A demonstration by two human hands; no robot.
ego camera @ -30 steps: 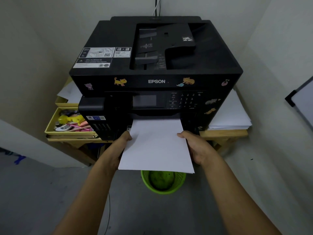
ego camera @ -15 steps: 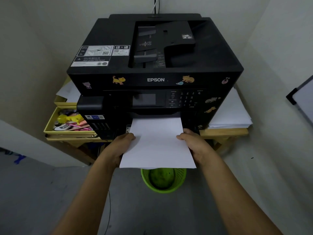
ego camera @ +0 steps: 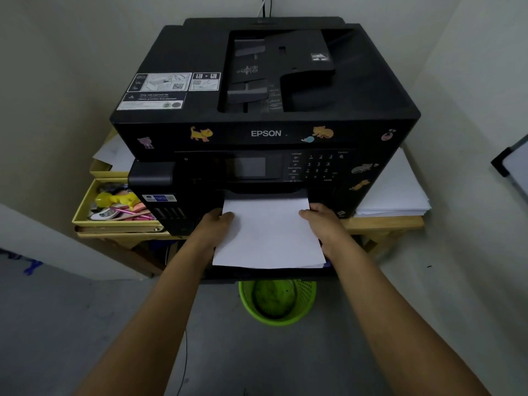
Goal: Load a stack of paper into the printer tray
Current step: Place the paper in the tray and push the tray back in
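Note:
A black Epson printer (ego camera: 265, 81) stands on a wooden table. A white paper stack (ego camera: 268, 235) lies in front of its lower opening, the far edge at the slot under the control panel. My left hand (ego camera: 215, 224) grips the stack's left edge, thumb on top. My right hand (ego camera: 324, 221) grips the right edge the same way. Below the stack's near edge a dark pulled-out tray (ego camera: 228, 274) shows, mostly hidden by the paper.
A green mesh bin (ego camera: 277, 302) stands on the floor below the tray. A yellow box (ego camera: 83, 207) of pens and small items sits left of the printer. Loose white sheets (ego camera: 397, 192) are piled on the table at the right. Walls close in on both sides.
Both hands have pushed the paper stack farther toward the printer opening and lower, so the dark tray edge now shows under it. The view has come closer.

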